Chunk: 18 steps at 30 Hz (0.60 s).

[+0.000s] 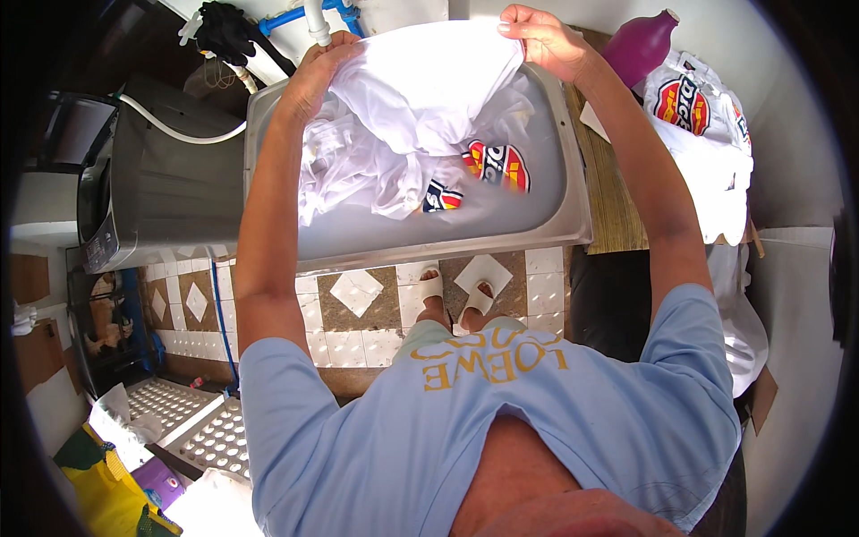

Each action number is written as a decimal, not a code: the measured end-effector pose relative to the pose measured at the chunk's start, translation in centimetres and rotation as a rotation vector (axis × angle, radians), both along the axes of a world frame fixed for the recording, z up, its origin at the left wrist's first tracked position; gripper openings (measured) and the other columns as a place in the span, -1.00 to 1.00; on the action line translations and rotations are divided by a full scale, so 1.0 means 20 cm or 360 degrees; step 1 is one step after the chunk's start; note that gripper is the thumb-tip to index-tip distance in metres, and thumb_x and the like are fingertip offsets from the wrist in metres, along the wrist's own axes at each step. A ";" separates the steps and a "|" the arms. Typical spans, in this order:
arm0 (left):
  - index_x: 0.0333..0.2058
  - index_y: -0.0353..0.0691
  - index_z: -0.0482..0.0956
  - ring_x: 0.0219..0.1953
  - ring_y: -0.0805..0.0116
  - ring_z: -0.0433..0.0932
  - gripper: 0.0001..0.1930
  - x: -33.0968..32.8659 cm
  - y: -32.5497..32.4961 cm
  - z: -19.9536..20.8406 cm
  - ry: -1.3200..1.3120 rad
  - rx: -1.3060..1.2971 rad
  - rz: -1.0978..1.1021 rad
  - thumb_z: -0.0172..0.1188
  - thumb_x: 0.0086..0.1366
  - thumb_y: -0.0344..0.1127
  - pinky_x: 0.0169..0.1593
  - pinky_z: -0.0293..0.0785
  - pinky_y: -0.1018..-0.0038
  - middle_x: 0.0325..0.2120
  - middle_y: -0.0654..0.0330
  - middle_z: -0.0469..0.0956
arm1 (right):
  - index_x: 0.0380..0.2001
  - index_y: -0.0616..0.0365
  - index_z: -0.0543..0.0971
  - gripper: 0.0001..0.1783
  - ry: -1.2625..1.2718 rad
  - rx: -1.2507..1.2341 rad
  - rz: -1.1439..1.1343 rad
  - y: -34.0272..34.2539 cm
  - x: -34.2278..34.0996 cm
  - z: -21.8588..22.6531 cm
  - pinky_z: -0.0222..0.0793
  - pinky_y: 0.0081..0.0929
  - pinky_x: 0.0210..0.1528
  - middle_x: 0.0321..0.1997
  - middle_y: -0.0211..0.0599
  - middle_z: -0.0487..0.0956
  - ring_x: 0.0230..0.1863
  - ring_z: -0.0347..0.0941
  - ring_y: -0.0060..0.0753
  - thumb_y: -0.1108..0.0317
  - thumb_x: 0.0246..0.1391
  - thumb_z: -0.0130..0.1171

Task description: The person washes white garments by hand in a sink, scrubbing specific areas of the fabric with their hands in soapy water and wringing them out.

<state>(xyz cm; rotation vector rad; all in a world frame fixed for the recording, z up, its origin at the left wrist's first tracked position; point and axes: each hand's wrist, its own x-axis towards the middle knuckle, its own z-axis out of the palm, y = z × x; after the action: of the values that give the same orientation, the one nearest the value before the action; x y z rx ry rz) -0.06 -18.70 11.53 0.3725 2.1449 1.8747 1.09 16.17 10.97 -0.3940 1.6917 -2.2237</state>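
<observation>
A white cloth garment (429, 76), probably a shirt, is stretched between my two hands at the far side of the sink. My left hand (324, 73) grips its left edge, next to a white tap pipe. Thumb and fingers of my right hand (548, 46) pinch the garment's upper right corner. The lower part of the cloth hangs down into a grey sink basin (574, 192) of cloudy water. More wet white clothes (358, 179) lie bunched there, and printed patches in red, yellow and dark blue show on the fabric at the right.
Right of the sink, a wooden board (617, 210) carries a purple bottle (642, 45) and a pile of white printed clothes (707, 166). At the left stands a grey washing machine (179, 192) with a white hose. Black gloves (231, 34) hang by the blue pipe (300, 16).
</observation>
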 end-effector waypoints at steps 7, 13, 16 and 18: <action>-0.32 -0.15 0.54 -0.41 0.64 0.36 -0.78 0.00 -0.03 -0.04 0.0134 0.0140 0.0114 0.22 0.17 -0.15 -0.23 0.26 0.64 -0.50 0.42 0.47 | -0.38 0.09 0.42 -0.88 0.0063 0.0399 0.0141 -0.05 0.04 0.16 0.33 -0.63 -0.29 -0.43 -0.55 0.42 -0.37 0.36 -0.69 0.29 0.13 0.02; -0.35 -0.15 0.58 -0.43 0.67 0.40 -0.82 -0.04 -0.04 -0.10 0.0147 0.0182 0.0038 0.25 0.16 -0.19 -0.27 0.30 0.67 -0.50 0.45 0.51 | -0.31 0.05 0.40 -0.79 0.0129 0.0595 0.0230 -0.01 0.01 0.16 0.43 -0.60 -0.25 -0.36 -0.57 0.46 -0.30 0.42 -0.73 0.15 0.19 -0.02; -0.37 -0.14 0.59 -0.42 0.68 0.42 -0.84 -0.04 -0.05 -0.13 0.0106 0.0212 0.0012 0.24 0.17 -0.20 -0.28 0.32 0.68 -0.49 0.44 0.53 | -0.29 0.05 0.40 -0.79 0.0091 0.0603 0.0219 -0.01 0.00 0.15 0.43 -0.57 -0.23 -0.33 -0.54 0.48 -0.28 0.44 -0.70 0.15 0.18 -0.01; -0.36 -0.13 0.60 -0.41 0.68 0.44 -0.85 -0.02 -0.04 -0.13 0.0061 0.0209 0.0015 0.23 0.17 -0.22 -0.28 0.34 0.69 -0.48 0.43 0.54 | -0.28 0.06 0.41 -0.78 0.0072 0.0589 0.0190 0.00 0.00 0.14 0.43 -0.57 -0.21 -0.32 -0.52 0.48 -0.27 0.45 -0.69 0.15 0.18 -0.01</action>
<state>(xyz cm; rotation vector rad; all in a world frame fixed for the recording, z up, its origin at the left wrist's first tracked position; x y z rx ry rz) -0.55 -19.55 9.00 0.4289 2.0563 2.0359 1.00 16.10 13.69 -0.4395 1.9944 -1.7806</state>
